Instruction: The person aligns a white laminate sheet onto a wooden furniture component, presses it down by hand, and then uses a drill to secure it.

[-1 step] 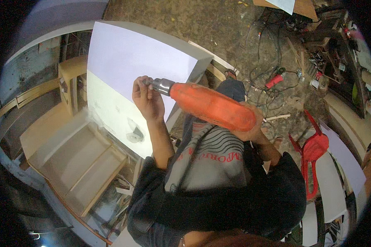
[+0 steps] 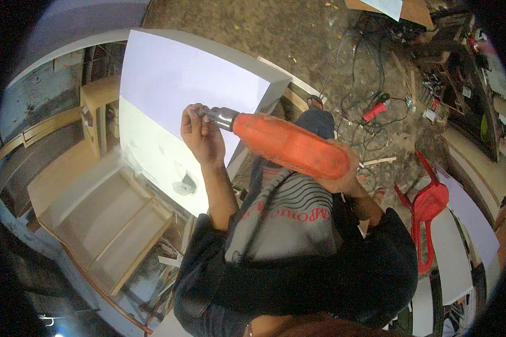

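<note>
An orange power drill (image 2: 289,145) with a silver-and-black chuck (image 2: 224,118) is held in front of my chest, its nose pointing left. My right hand (image 2: 347,174) wraps round it from beneath at the rear; the drill's body hides most of those fingers. At the nose, my left hand (image 2: 202,135) has thumb and fingers pinched together on the drill's tip; whatever small piece is between them is too covered to name. Below and beyond my left hand lies a large white panel (image 2: 191,73), brightly lit in its nearer part, with a dark smudged spot on it.
An unfinished wooden drawer-like box (image 2: 104,224) stands at the left. A red plastic stool (image 2: 431,202) is on the right, beside white boards (image 2: 454,258). Across the floor run tangled cables (image 2: 371,121) near a red power tool (image 2: 375,112). Cluttered shelving (image 2: 441,84) is at the far right.
</note>
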`<state>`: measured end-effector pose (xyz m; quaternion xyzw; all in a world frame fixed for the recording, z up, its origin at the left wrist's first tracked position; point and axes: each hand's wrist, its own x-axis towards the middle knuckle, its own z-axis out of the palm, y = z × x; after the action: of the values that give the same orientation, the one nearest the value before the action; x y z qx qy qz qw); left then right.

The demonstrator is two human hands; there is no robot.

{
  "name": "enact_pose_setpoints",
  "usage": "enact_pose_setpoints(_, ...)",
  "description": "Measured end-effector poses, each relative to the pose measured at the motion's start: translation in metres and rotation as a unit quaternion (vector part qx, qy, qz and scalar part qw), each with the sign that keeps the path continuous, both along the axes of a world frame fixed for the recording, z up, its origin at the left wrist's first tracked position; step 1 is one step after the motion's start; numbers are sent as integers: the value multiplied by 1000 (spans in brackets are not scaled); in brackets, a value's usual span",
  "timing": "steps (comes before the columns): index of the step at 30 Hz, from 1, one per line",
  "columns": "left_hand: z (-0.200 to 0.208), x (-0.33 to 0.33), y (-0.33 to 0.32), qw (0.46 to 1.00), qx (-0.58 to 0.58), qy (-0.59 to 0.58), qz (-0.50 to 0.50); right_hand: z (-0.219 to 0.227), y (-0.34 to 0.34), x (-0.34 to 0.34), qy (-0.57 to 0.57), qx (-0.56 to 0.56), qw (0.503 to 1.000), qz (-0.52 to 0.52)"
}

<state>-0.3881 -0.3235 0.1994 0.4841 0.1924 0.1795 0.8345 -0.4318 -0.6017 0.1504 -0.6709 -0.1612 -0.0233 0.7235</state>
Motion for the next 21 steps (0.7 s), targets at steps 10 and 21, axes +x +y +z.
enact_pose_setpoints(10,1,6,-3,1000,21,-6,6,-8,-6,-9,-27,-83,996,1)
enact_pose_setpoints(21,5,0,13,993,107,15,-49,-28,-8,-22,-49,-122,991,-14)
